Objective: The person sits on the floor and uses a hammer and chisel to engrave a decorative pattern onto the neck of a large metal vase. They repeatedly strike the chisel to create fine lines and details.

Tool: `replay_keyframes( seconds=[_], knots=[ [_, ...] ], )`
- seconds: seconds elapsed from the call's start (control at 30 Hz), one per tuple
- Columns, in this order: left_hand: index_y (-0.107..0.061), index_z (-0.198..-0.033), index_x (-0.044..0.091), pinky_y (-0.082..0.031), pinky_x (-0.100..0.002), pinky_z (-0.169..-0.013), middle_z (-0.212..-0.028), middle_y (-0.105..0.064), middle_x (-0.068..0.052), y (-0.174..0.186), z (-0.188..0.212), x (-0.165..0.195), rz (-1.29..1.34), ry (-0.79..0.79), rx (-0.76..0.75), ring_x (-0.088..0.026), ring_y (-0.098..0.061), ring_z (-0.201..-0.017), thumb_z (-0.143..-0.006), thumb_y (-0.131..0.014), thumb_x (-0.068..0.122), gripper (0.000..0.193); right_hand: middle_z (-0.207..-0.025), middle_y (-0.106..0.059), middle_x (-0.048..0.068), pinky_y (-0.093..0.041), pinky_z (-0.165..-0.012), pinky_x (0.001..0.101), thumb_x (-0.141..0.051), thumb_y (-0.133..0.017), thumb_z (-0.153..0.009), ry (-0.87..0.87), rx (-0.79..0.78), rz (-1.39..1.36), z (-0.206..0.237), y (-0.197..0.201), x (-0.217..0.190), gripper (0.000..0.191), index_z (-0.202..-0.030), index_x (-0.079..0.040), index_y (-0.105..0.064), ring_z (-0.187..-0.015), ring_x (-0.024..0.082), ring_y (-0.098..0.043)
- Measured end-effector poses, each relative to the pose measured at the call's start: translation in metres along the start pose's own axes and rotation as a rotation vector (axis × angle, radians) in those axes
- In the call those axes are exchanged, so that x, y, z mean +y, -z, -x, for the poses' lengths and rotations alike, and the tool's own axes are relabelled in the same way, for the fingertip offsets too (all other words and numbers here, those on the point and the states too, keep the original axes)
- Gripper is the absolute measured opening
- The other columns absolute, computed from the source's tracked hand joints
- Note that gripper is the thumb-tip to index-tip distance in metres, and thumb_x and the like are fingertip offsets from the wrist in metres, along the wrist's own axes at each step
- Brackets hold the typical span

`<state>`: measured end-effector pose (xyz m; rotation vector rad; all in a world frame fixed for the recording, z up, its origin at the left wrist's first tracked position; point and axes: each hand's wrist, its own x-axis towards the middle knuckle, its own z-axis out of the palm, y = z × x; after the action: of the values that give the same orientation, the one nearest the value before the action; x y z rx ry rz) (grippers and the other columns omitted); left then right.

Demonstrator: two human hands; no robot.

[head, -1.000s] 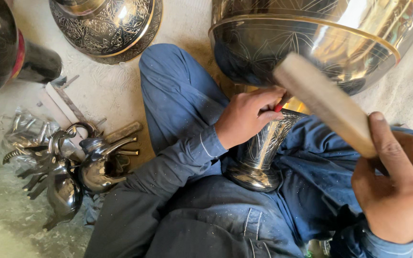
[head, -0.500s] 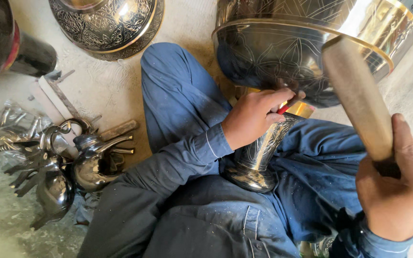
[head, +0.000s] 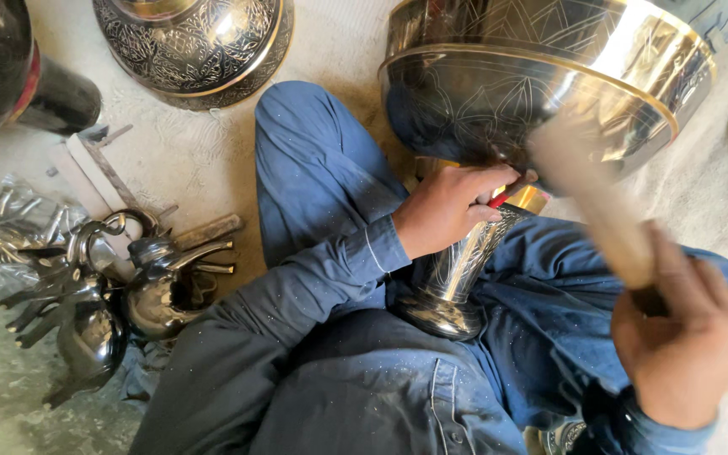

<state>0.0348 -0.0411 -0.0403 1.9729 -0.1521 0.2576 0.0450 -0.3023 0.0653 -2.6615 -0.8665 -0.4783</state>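
Engraved metal goblet held across the lap, a hand at the stem and a mallet beside the bowl.

The left hand has its fingers closed on a thin red-tipped tool set against the goblet just under the bowl; the foot rests on the blue trousers. The right hand grips a blurred wooden mallet, its head close to the bowl. On the floor to the left lie small metal teapots, with another engraved vessel above.
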Motion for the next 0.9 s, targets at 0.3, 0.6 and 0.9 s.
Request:
replay_keyframes(
  seconds=[0.3, 0.6, 0.9],
  knots=[
    [-0.063, -0.129, 0.004, -0.055, -0.043, -0.091, -0.117, -0.072, -0.017, 0.002, 0.001, -0.009, -0.048, -0.221, -0.036, -0.036, -0.07, -0.107, -0.082, -0.08, 0.009, 0.05, -0.093, -0.063, 0.013, -0.052, -0.076, 0.0299, 0.011, -0.069, -0.085, -0.185, 0.017, -0.191, 0.03, -0.003, 0.0, 0.059, -0.143, -0.003, -0.071, -0.078, 0.02, -0.066],
    [-0.066, -0.128, 0.01, -0.054, -0.044, -0.081, -0.101, -0.073, -0.019, 0.009, -0.007, -0.004, -0.035, -0.146, -0.186, -0.039, -0.071, -0.095, -0.077, -0.082, 0.007, 0.053, -0.094, -0.064, 0.016, -0.052, -0.079, 0.0335, 0.01, -0.072, -0.086, -0.217, 0.165, -0.188, 0.043, -0.024, -0.014, 0.056, -0.141, 0.003, -0.067, -0.08, 0.024, -0.064],
    [-0.058, -0.136, 0.012, -0.052, -0.045, -0.09, -0.123, -0.071, -0.019, 0.016, -0.015, -0.017, -0.042, -0.332, -0.315, -0.041, -0.067, -0.109, -0.076, -0.086, 0.01, 0.067, -0.107, -0.067, 0.02, -0.051, -0.089, 0.0323, 0.011, -0.078, -0.086, -0.244, 0.239, -0.305, 0.074, -0.052, -0.008, 0.059, -0.143, 0.012, -0.063, -0.092, 0.025, -0.065]
  ],
)
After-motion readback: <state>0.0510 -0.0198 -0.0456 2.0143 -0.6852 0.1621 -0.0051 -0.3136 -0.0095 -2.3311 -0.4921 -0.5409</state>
